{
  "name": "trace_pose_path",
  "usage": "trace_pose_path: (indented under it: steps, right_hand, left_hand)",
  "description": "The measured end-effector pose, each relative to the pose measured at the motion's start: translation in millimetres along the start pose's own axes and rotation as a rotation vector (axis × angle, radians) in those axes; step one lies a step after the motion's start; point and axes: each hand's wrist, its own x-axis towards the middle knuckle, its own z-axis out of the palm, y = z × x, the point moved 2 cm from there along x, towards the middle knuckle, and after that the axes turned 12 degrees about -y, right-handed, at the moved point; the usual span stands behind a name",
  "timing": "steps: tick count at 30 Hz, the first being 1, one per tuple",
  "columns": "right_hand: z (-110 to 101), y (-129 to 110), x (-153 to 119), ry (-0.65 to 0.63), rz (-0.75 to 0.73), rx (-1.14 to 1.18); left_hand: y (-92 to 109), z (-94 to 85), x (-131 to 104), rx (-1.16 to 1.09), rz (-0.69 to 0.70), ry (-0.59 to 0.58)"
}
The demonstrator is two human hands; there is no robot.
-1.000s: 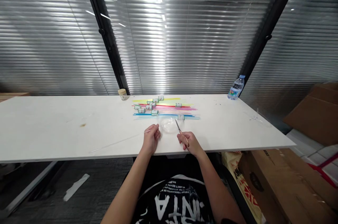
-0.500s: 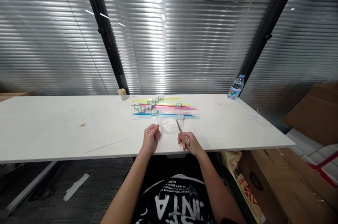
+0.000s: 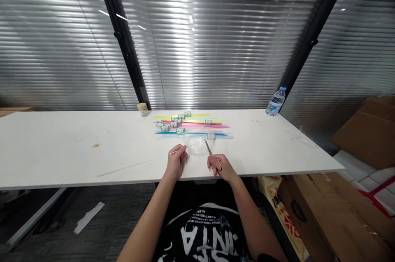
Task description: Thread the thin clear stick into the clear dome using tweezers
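Over the front of the white table, my left hand (image 3: 177, 161) is closed on one end of a thin white strip (image 3: 135, 164), which stretches away to the left. My right hand (image 3: 221, 166) grips a pair of scissors (image 3: 210, 153) by the handles, with the blades pointing up and to the left. Between and just beyond my hands lies a clear plastic dish or container (image 3: 197, 146); its exact shape is hard to make out. Bundles of coloured strips with paper labels (image 3: 191, 126) in yellow, red, pink and blue lie behind it.
A small jar with a cork-like lid (image 3: 142, 109) stands at the table's back edge. A water bottle (image 3: 275, 102) is at the back right, and clear scraps (image 3: 299, 138) lie near the right edge. Cardboard boxes (image 3: 336, 208) stand on the floor to the right.
Both hands keep almost the same place and grip. The scissor tips have shifted very slightly left; the view itself has moved a little.
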Motion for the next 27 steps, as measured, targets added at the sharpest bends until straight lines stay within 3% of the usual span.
trace_pose_path:
  steps: [17, 27]
  right_hand:
    - [-0.8, -3.5, -1.6, -0.052, 0.008, -0.004]
    - [-2.2, 1.8, -0.2, -0.020, -0.006, 0.024]
  left_hand:
    - [1.7, 0.6, 0.6, 0.001, -0.002, -0.004]
    - [0.8, 0.9, 0.3, 0.022, 0.003, -0.005]
